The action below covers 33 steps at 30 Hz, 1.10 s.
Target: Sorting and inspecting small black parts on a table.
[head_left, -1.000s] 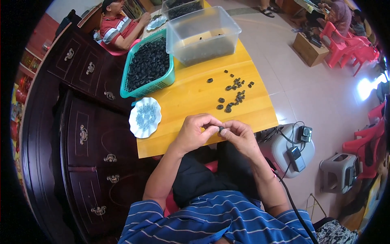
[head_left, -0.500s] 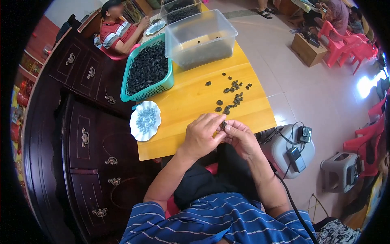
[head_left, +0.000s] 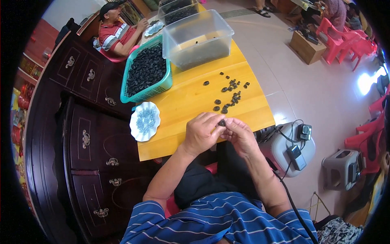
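Black piece (head_left: 222,123): pinched by the fingers of both left hand (head_left: 202,134) and right hand (head_left: 242,136), over the near edge; finished or not, cannot tell.
Tabletop (head_left: 183,103): small loose pieces (head_left: 224,110) scattered.
Green basket (head_left: 169,81): full of dark pieces, seemingly much left.
Clear bin (head_left: 199,55): few bits.

Your shirt (head_left: 195,221), at the bottom of the frame, is blue with thin white stripes; your trousers (head_left: 185,179) are black. At the centre, the small piece (head_left: 222,123) is blackish, like the scattered pieces (head_left: 235,97) above it on your yellow table (head_left: 183,97). Left of centre you have a white dish (head_left: 155,129) with pale bluish contents (head_left: 145,118), then a teal-green basket (head_left: 165,82) of black pieces (head_left: 146,69). The bin (head_left: 199,53) at upper centre is colourless and see-through. The left-hand cabinet (head_left: 84,110) is dark reddish brown, its handles (head_left: 86,139) silvery. At upper right, the chairs (head_left: 357,44) are pinkish red.
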Motion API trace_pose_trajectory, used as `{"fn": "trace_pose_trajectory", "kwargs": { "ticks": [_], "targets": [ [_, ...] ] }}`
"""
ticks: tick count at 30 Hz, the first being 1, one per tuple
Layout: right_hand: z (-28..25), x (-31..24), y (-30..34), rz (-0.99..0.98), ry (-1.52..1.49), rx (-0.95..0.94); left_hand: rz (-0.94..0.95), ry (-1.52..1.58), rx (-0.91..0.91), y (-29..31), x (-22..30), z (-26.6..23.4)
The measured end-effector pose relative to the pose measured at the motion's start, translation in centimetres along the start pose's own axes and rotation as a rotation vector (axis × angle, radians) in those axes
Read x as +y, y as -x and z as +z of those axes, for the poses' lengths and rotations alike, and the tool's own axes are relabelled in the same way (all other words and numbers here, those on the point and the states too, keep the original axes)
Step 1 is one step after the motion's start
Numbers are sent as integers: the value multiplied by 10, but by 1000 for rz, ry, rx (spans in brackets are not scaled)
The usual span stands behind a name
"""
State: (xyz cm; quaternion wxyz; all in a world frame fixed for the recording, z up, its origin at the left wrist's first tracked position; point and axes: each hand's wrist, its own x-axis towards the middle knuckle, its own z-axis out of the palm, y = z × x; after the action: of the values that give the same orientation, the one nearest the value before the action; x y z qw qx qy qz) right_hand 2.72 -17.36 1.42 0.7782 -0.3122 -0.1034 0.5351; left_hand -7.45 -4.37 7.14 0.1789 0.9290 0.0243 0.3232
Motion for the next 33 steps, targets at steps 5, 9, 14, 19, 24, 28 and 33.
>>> {"fn": "trace_pose_trajectory", "kwargs": {
  "ticks": [5, 9, 14, 19, 24, 28, 33],
  "targets": [
    [5, -7, 1, 38, 57, 28, -188, 115, -29, 7, -7, -12],
    [-2, -7, 0, 5, 78, 90, -213, 107, -173, 26, -3, -20],
    [-1, -10, 1, -27, 88, 117, -511, 160, -287, 61, -36, -24],
    [-1, -8, -1, -23, 98, 111, -751, 158, -417, 76, -113, -44],
    [4, -9, 1, -38, 126, 105, -818, 371, 152, 30, -192, -104],
    [0, -8, 0, -45, 169, 106, -769, 364, 285, -4, -182, -109],
    [3, -2, 1, -55, 337, -2, -641, 320, -1, 22, -156, -46]
  ]
}}
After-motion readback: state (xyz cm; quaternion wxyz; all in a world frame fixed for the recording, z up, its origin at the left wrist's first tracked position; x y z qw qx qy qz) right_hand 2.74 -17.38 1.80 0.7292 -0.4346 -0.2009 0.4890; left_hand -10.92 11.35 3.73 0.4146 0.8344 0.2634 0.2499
